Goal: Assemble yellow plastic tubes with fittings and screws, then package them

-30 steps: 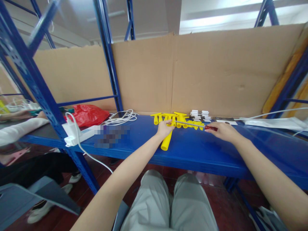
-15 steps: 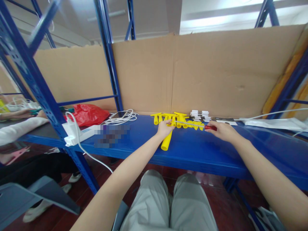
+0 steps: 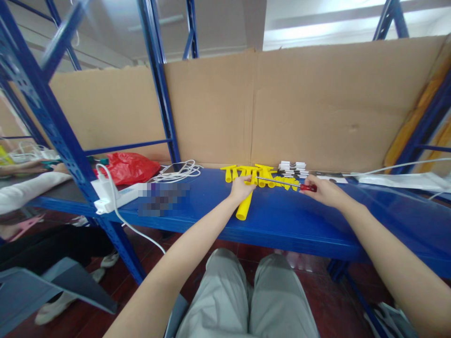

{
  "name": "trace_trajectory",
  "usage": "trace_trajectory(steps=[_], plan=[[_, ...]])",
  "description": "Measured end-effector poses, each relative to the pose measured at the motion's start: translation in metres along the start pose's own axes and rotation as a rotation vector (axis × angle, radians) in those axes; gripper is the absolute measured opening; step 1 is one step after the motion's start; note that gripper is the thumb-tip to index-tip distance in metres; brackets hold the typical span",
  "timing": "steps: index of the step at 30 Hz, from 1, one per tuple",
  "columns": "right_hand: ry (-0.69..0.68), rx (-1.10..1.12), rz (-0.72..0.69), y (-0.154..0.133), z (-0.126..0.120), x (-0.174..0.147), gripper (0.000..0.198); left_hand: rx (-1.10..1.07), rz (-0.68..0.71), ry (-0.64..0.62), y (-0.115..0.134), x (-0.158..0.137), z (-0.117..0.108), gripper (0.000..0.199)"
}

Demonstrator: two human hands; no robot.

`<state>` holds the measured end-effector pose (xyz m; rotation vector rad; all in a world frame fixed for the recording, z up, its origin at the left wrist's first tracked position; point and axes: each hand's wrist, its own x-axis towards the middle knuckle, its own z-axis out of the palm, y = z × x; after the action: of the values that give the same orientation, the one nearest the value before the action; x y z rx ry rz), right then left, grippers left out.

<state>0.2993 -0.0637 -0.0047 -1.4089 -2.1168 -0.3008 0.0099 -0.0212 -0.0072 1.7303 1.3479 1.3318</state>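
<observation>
My left hand (image 3: 243,188) is closed around a yellow plastic tube (image 3: 244,207), whose wide round end points toward me over the blue shelf. In my right hand (image 3: 324,191) is a screwdriver (image 3: 308,188) with a red handle and a long thin metal shaft. The shaft lies nearly level, pointing left, and its tip meets the yellow piece by my left fingertips. Exactly how the tip sits there is too small to tell. Behind my hands stand several more yellow tube pieces (image 3: 228,174), with small yellow parts (image 3: 287,183) to their right.
A stack of black and white pieces (image 3: 292,169) stands by the cardboard wall (image 3: 303,103). To the left are a red plastic bag (image 3: 130,168), white cables (image 3: 181,171) and a power strip (image 3: 121,196). A co-worker's sleeve (image 3: 33,190) shows at far left.
The red screwdriver handle has turned slightly in my right hand, and the fingers have shifted a little around it. My left hand and the yellow tube stay in place.
</observation>
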Motion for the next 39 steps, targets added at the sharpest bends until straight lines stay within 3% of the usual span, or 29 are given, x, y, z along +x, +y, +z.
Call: trace_trajectory(steps=[6, 15, 39], plan=[[-0.030, -0.040, -0.028, -0.008, -0.006, -0.001, 0.021, -0.016, 0.004, 0.023, -0.003, 0.001, 0.000, 0.026], [-0.023, -0.099, 0.031, -0.013, -0.006, -0.002, 0.020, 0.006, 0.014, 0.010, -0.005, 0.003, 0.002, 0.030], [-0.016, -0.345, -0.011, -0.016, -0.008, -0.002, 0.020, 0.081, 0.049, 0.019, -0.008, 0.004, 0.001, 0.033]])
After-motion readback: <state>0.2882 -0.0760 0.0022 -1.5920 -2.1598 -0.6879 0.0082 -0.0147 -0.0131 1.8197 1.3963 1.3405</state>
